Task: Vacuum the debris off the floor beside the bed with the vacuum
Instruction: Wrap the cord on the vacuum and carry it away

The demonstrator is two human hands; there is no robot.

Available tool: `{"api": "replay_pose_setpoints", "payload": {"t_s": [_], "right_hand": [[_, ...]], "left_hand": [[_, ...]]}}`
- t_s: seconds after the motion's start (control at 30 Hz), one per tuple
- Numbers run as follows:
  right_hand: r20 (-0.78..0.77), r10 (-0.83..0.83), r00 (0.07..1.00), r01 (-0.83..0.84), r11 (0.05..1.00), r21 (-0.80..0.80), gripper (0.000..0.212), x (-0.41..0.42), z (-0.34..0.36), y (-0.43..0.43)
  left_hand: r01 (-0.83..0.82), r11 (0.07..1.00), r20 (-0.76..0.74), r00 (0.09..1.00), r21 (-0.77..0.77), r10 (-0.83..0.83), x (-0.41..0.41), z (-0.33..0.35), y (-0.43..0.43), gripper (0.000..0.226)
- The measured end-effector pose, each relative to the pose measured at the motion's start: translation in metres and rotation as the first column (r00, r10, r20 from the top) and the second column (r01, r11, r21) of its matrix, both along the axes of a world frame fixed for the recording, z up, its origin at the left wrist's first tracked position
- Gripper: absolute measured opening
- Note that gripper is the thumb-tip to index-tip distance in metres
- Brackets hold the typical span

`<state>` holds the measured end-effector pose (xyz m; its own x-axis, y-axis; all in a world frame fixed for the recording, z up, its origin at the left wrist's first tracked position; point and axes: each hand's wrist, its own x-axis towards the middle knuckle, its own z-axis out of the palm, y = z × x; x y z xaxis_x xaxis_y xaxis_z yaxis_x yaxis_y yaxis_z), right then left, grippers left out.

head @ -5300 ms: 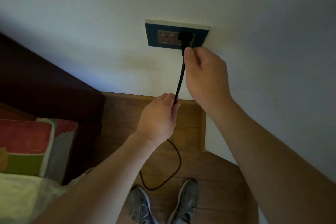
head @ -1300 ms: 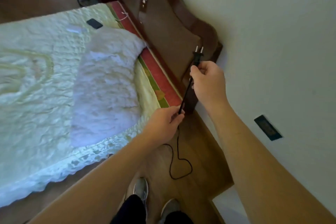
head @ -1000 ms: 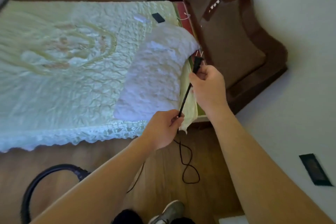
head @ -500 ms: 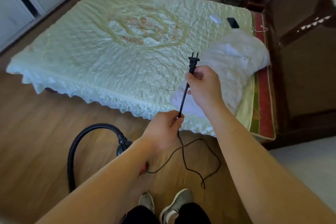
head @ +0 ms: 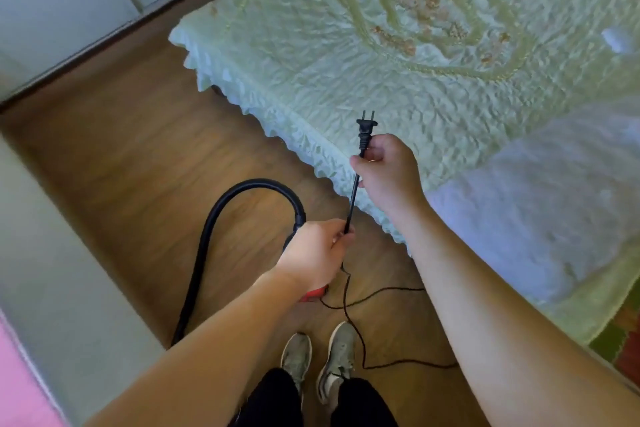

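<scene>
A strip of wooden floor [head: 138, 149] runs between the bed [head: 311, 62] on the right and a pale ledge [head: 52, 270] on the left. It widens toward the pale door panels [head: 52, 0] at the top left. The bed's scalloped cover edge hangs down close to the boards along the whole right side of that strip. The person stands in the strip with both shoes [head: 298, 357] on the boards, near the bed's edge.

The vacuum [head: 313, 294] sits on the floor just ahead of the shoes. It is mostly hidden under the left hand [head: 315, 253] and forearm, so only a red bit of it shows. Its black hose [head: 214, 215] arches up from behind that hand, curves left and comes down to the boards close to the ledge, taking up much of the strip's middle.

The right hand [head: 388, 173] is raised over the bed's edge, its fingers curled round the black cord [head: 353, 198] just under the plug [head: 366, 130]. The plug stands upright with its two prongs free in the air. The cord runs straight down to the left hand, whose fingertips pinch it. Below that hand it hangs slack to the floor, crosses the boards beside the right shoe, then trails off right under the forearm.

A white fluffy blanket [head: 540, 211] lies on the bed's near right part, its edge close to the cover's edge. Whether any debris lies on the boards is too fine to tell
</scene>
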<state>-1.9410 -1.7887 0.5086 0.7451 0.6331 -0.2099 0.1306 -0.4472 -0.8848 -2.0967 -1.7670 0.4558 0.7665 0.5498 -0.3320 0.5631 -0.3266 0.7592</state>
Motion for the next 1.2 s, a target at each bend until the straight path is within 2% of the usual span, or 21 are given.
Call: {"api": "replay_pose_setpoints", "payload": {"t_s": [0.13,0.4,0.83,1.2], "right_hand": [[-0.054,0.097,0.994,-0.100,0.992,-0.074,0.009,-0.007,-0.050,0.023],[-0.136,0.237,0.962,-0.261,0.946,-0.195,0.016,-0.025,-0.164,0.062],[-0.201,0.278,0.939,-0.330,0.892,-0.309,0.015,-0.060,-0.334,0.068],[-0.279,0.253,0.927,-0.342,0.873,-0.347,0.022,-0.088,-0.451,0.054]], "left_hand": [[-0.061,0.998,-0.074,0.995,-0.011,0.060,-0.014,-0.038,0.010,0.018],[-0.197,0.977,-0.144,0.972,-0.087,0.183,-0.041,-0.132,0.027,0.022],[-0.259,0.938,-0.207,0.955,-0.229,0.213,-0.078,-0.291,0.027,0.019],[-0.279,0.925,-0.231,0.948,-0.258,0.221,-0.104,-0.390,0.006,0.011]]}}
